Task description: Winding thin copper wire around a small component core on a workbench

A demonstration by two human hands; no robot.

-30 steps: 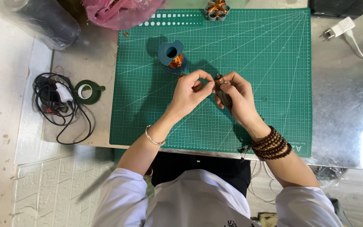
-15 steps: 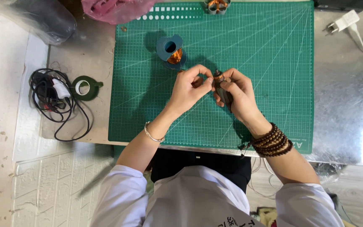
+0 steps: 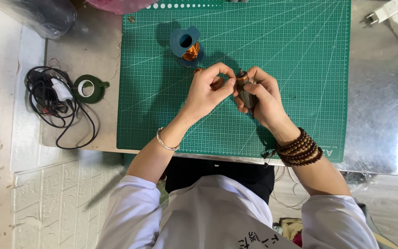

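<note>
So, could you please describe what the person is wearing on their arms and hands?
Both arms wear white sleeves pushed up past the elbows. The left wrist carries a thin silver bangle; the right wrist has a dark brown wooden bead bracelet wound round several times. Hands are bare.

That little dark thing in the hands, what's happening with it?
A person holds a small dark cylinder with copper winding in the right hand, over a green cutting mat. The left hand pinches at its top end with the fingers. A blue spool of copper wire sits on the mat just beyond the hands. A roll of green tape and a black cable lie off to the left.
</note>
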